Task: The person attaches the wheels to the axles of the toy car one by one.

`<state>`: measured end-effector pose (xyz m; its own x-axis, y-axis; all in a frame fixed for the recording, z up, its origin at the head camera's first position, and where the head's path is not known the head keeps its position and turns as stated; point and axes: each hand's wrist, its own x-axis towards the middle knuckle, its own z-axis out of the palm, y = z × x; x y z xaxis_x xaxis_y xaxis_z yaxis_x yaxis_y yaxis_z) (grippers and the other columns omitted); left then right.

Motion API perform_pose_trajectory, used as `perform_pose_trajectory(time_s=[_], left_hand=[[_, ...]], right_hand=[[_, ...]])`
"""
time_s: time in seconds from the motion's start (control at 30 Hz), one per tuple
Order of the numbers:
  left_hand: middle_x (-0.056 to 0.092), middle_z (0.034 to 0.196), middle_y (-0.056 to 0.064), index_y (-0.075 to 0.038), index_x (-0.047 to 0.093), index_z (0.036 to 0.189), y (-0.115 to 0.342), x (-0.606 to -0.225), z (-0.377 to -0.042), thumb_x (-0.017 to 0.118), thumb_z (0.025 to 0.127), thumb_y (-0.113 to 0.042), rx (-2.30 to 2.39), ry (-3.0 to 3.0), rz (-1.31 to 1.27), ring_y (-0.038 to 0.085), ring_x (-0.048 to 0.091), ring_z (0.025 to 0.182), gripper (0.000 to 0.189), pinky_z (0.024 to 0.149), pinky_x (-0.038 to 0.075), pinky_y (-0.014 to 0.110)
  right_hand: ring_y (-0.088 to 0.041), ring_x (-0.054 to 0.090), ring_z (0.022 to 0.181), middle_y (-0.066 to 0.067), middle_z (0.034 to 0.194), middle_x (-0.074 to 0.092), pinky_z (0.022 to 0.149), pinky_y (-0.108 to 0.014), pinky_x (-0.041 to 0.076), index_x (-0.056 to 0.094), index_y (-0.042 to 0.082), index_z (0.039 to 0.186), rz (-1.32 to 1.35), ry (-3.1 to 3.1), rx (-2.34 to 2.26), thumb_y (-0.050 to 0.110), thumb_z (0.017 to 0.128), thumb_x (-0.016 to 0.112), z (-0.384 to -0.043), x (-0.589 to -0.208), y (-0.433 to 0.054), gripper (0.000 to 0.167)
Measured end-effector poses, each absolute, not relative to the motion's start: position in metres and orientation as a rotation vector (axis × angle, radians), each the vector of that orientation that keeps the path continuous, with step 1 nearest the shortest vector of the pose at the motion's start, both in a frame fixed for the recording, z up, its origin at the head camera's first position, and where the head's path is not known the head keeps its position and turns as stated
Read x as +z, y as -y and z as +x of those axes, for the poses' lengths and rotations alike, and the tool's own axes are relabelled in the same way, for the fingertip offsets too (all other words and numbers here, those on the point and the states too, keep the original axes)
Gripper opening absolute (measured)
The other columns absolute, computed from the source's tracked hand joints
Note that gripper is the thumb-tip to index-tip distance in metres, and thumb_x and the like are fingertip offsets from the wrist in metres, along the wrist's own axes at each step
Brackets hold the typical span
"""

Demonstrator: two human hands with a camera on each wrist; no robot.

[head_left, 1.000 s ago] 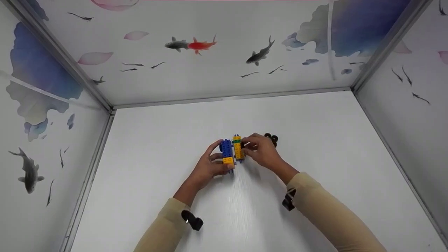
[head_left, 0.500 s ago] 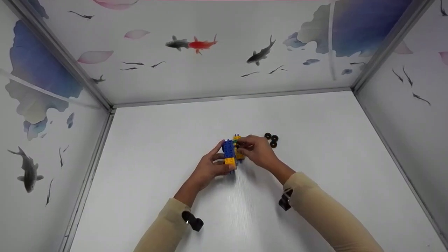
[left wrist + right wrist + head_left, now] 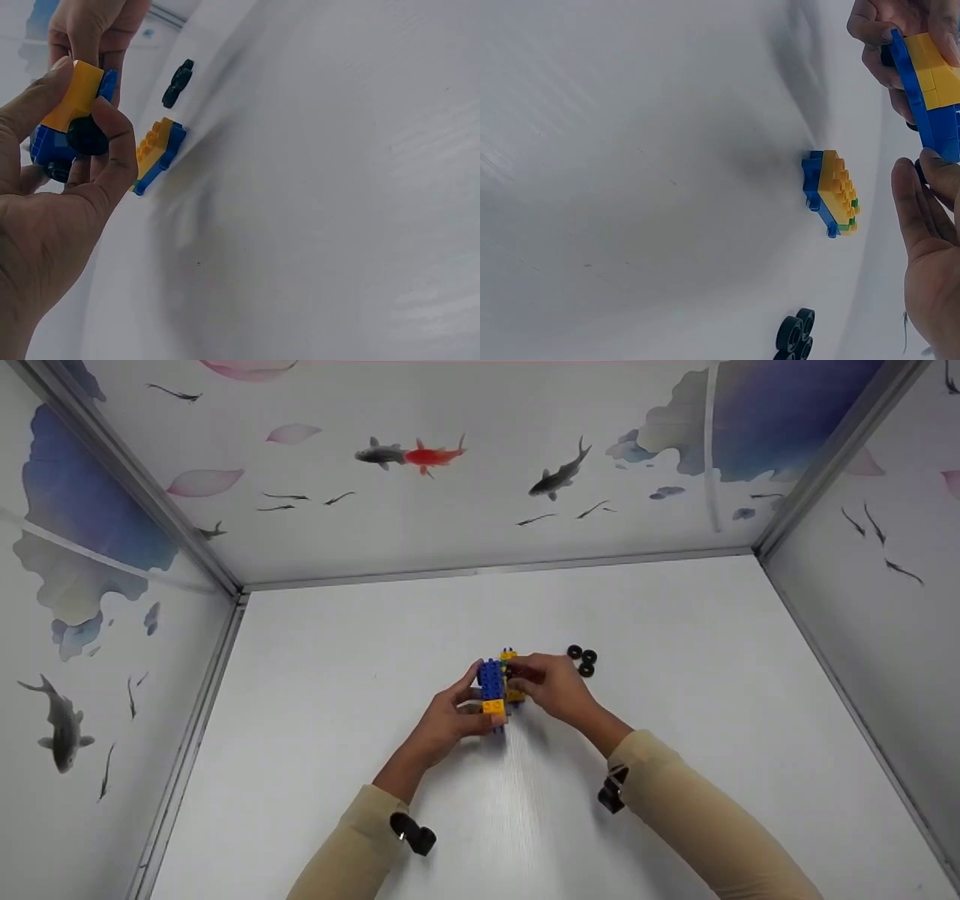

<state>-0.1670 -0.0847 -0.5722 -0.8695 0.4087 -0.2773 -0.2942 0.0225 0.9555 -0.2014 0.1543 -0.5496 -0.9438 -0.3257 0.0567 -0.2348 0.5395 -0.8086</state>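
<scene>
My left hand [image 3: 450,716] grips a toy brick car [image 3: 491,681] made of blue and yellow blocks, raised above the table. Black wheels [image 3: 88,136] are on its near side in the left wrist view. From the other side my right hand [image 3: 555,682] pinches a small black wheel [image 3: 920,172], mostly hidden by the fingertips, against the car's blue base. Behind the hands, a second brick car [image 3: 832,191] rests on the table. It has a blue base, yellow blocks and a green strip, and shows no wheels in the right wrist view.
Several loose black wheels [image 3: 589,657] lie together on the white table [image 3: 337,660], right of the second car. Panels printed with fish [image 3: 559,478] enclose the table at the back and both sides.
My right hand has shifted left to the car in my left hand, uncovering the loose wheels. The held car has moved slightly right. Over the last half second both hands are nearly still.
</scene>
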Motion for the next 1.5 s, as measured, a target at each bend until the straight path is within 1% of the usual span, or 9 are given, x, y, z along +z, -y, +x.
perform_pose_trajectory(time_s=[0.2,0.33,0.4,0.53,0.73,0.97,1.07,1.33,1.5], left_hand=[[0.054,0.151,0.018,-0.035,0.022,0.177,0.0821,-0.5722,-0.1669,0.093,0.092,-0.021,1.909,-1.825,0.167,0.025,0.071,0.127,0.112,0.101,0.066,0.037],[0.053,0.151,0.019,-0.038,0.023,0.176,0.0804,-0.5727,-0.1662,0.093,0.092,-0.018,1.926,-1.812,0.164,0.025,0.071,0.126,0.112,0.101,0.067,0.037],[0.053,0.154,0.018,-0.038,0.024,0.176,0.0800,-0.5726,-0.1655,0.093,0.091,-0.018,1.927,-1.810,0.162,0.025,0.071,0.126,0.112,0.101,0.067,0.037],[0.052,0.158,0.017,-0.037,0.023,0.176,0.0800,-0.5723,-0.1645,0.094,0.091,-0.018,1.911,-1.829,0.167,0.025,0.070,0.127,0.113,0.101,0.066,0.035],[0.055,0.154,0.017,-0.038,0.025,0.176,0.0804,-0.5702,-0.1636,0.093,0.091,-0.013,1.902,-1.858,0.188,0.025,0.070,0.125,0.111,0.099,0.066,0.033],[0.056,0.151,0.018,-0.031,0.023,0.177,0.0810,-0.5698,-0.1630,0.092,0.092,-0.014,1.884,-1.884,0.184,0.025,0.070,0.123,0.111,0.098,0.066,0.032],[0.056,0.150,0.018,-0.032,0.024,0.177,0.0818,-0.5691,-0.1618,0.093,0.091,-0.015,1.881,-1.887,0.181,0.025,0.070,0.122,0.111,0.098,0.066,0.032],[0.057,0.153,0.017,-0.029,0.024,0.177,0.0819,-0.5679,-0.1615,0.093,0.091,-0.017,1.885,-1.887,0.209,0.025,0.071,0.122,0.111,0.097,0.067,0.033],[0.057,0.157,0.015,-0.031,0.025,0.176,0.0812,-0.5669,-0.1622,0.094,0.091,-0.017,1.896,-1.868,0.201,0.025,0.071,0.123,0.110,0.098,0.067,0.034]], right_hand=[[-0.022,0.077,0.102,-0.013,0.118,0.081,0.088,-0.033,0.068,0.076,0.004,0.140,-0.561,-2.718,-1.339,0.008,0.103,0.078,-0.2007,-0.5471,-0.1564,0.036],[-0.021,0.074,0.093,-0.014,0.114,0.081,0.077,-0.028,0.063,0.076,0.003,0.138,-0.650,-2.778,-1.274,0.010,0.103,0.079,-0.2003,-0.5458,-0.1579,0.036],[-0.022,0.074,0.092,-0.015,0.113,0.081,0.075,-0.028,0.061,0.076,0.002,0.137,-0.697,-2.805,-1.241,0.009,0.102,0.080,-0.1999,-0.5455,-0.1585,0.036],[-0.025,0.075,0.095,-0.016,0.111,0.080,0.076,-0.032,0.064,0.076,-0.001,0.136,-0.753,-2.817,-1.221,0.007,0.101,0.080,-0.1988,-0.5452,-0.1588,0.036],[-0.030,0.078,0.097,-0.017,0.109,0.078,0.081,-0.042,0.068,0.077,-0.005,0.133,-0.833,-2.838,-1.215,0.003,0.100,0.079,-0.1968,-0.5458,-0.1570,0.033],[-0.028,0.077,0.097,-0.017,0.110,0.077,0.080,-0.039,0.068,0.077,-0.004,0.132,-0.863,-2.870,-1.192,0.003,0.102,0.078,-0.1941,-0.5488,-0.1550,0.032],[-0.027,0.077,0.098,-0.017,0.111,0.076,0.082,-0.038,0.068,0.077,-0.003,0.134,-0.883,-2.888,-1.156,0.003,0.102,0.078,-0.1928,-0.5494,-0.1534,0.032],[-0.030,0.078,0.101,-0.018,0.114,0.076,0.087,-0.039,0.069,0.075,-0.004,0.135,-0.921,-2.915,-1.090,0.002,0.103,0.076,-0.1915,-0.5479,-0.1512,0.033],[-0.032,0.078,0.102,-0.019,0.115,0.076,0.089,-0.040,0.069,0.075,-0.004,0.135,-0.944,-2.930,-1.079,0.001,0.103,0.075,-0.1921,-0.5467,-0.1509,0.032]])
